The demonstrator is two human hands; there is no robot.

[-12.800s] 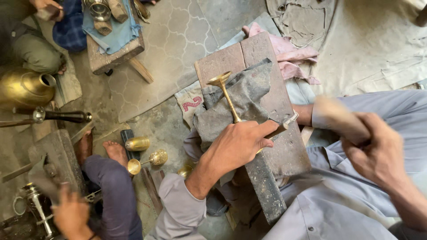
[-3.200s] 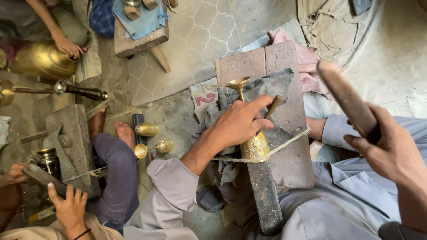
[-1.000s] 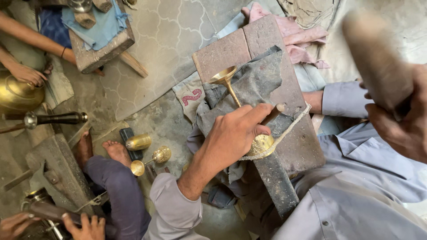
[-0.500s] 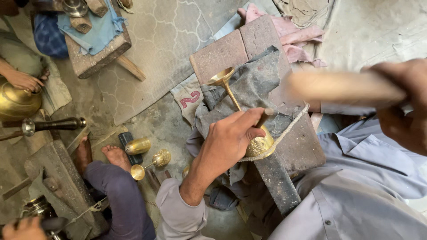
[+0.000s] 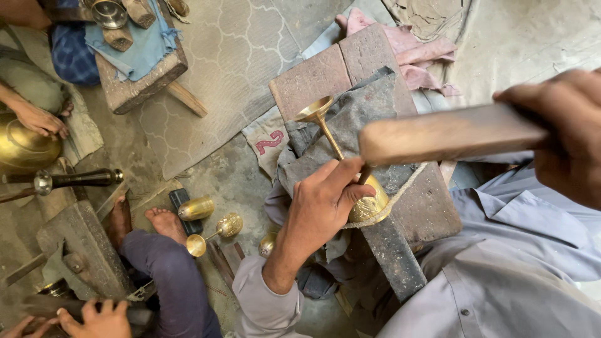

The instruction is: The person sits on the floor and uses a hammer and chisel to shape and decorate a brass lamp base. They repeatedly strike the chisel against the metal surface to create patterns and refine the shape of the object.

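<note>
Two finished brass goblets [image 5: 210, 219] lie left of centre beside a co-worker's bare foot [image 5: 164, 223]; a blue cloth [image 5: 134, 40] drapes a wooden block upper left.

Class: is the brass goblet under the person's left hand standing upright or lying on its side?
Lying on its side: the brass goblet rests across the block, stem slanting, foot away from the left hand.

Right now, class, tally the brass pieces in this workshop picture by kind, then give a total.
Stemmed goblets: 2, one under the left hand at, one on the floor
Loose cups: 2
Large pot: 1
Total: 5
</note>
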